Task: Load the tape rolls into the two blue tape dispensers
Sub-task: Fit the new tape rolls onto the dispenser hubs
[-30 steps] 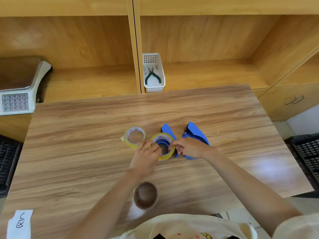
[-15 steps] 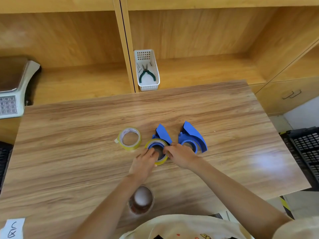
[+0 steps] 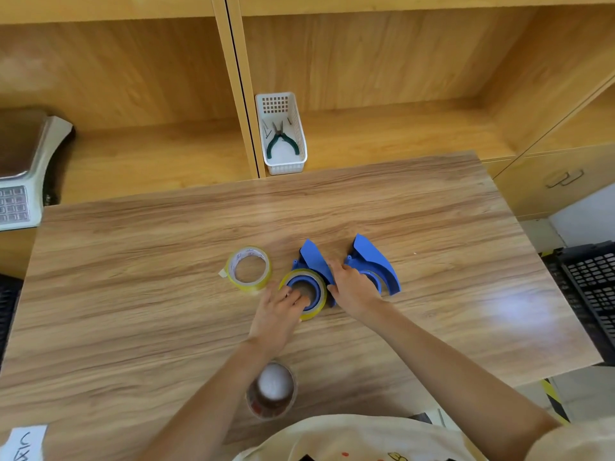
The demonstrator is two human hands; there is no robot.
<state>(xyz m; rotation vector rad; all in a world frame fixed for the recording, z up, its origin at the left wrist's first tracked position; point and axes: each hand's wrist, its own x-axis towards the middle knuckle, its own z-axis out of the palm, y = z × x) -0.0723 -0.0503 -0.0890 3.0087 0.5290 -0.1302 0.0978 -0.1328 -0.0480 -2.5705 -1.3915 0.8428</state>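
Two blue tape dispensers lie on the wooden table. The left dispenser has a yellowish tape roll seated around its blue hub. My left hand presses on that roll, fingertips at the hub. My right hand rests on the left dispenser's right side and covers part of the right dispenser, which carries no roll. A second yellowish tape roll lies flat and free to the left.
A dark cup with something white in it stands near the table's front edge under my left forearm. A white basket with green-handled pliers sits on the shelf behind. A scale is at far left, a black crate at right.
The tape roll has settled further down over the left dispenser's hub. My right hand has shifted slightly right, onto the dispenser's side. The view has shifted a little.
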